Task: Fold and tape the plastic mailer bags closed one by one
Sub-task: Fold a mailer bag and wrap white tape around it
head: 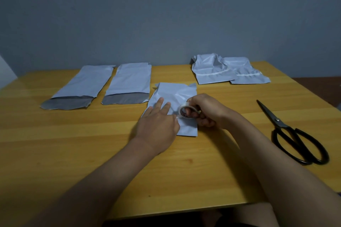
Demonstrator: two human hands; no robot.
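Observation:
A folded white mailer bag [175,94] lies in the middle of the wooden table [73,143]. My left hand [158,125] lies flat on the bag's left part, fingers straight, and its thumb holds down the tape's free end. My right hand [204,110] grips a small roll of clear tape [186,111] just above the bag's right side. Two unfolded mailer bags [81,86] [129,83] with their grey flaps open lie at the left. Two folded and taped bags [212,70] [247,72] lie at the back right.
Large black scissors [293,134] lie shut on the table to the right of my right forearm. A grey wall stands behind the table. The table's right edge runs close past the scissors, and its front edge is near my body.

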